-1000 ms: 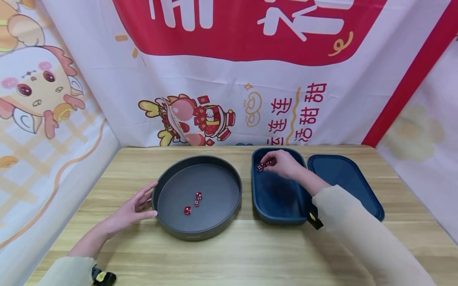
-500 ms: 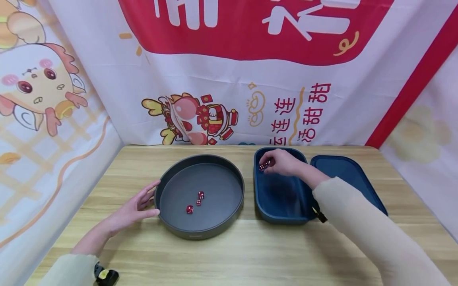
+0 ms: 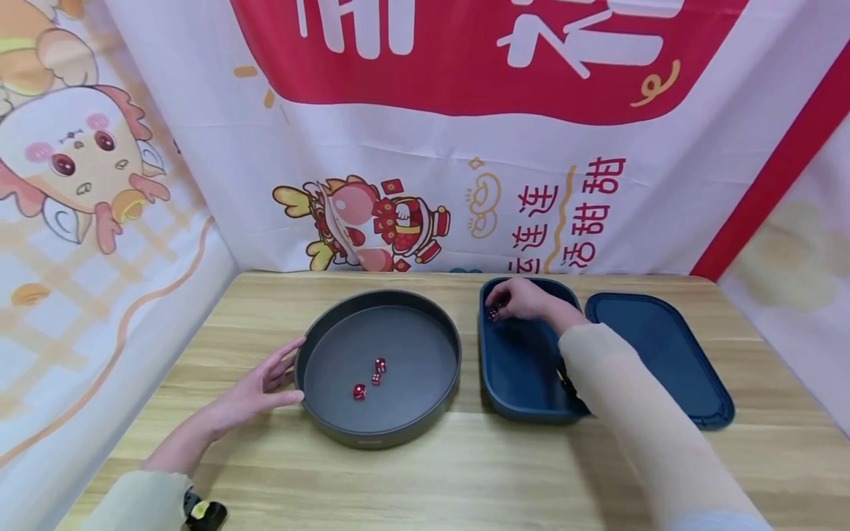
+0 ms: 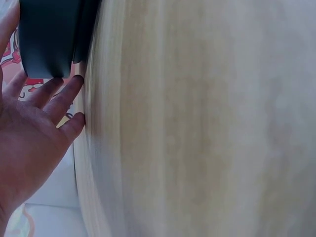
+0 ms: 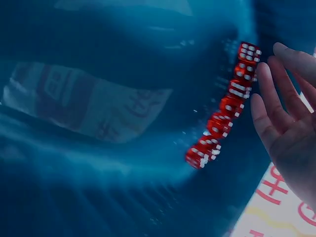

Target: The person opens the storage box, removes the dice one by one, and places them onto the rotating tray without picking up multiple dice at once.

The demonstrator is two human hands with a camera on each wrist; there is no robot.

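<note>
My left hand (image 3: 249, 398) rests against the left side of a round dark grey pan (image 3: 443, 398), its fingers spread and thumb near the rim. Three red dice (image 3: 359, 391) lie on the pan's floor. My right hand (image 3: 521, 299) reaches inside the far left corner of a deep blue rectangular box (image 3: 524, 414). Right wrist view: several red dice (image 5: 229, 106) with white pips form a slightly curved row in the box, and the fingers (image 5: 274, 108) lie beside them, loosely extended, with a small gap visible. Seen from the head, the hand partly hides these dice.
A flat blue lid (image 3: 664, 354) lies right of the box, partly behind the right sleeve (image 3: 637, 413). Printed cloth (image 3: 425, 140) hangs behind and beside the wooden table (image 3: 425, 487). Each wrist carries a black strapped device (image 3: 206, 512).
My right hand has gone slightly deeper into the box corner, and its forearm has swung inward. The head view has shifted a little. My left hand stays at the pan.
</note>
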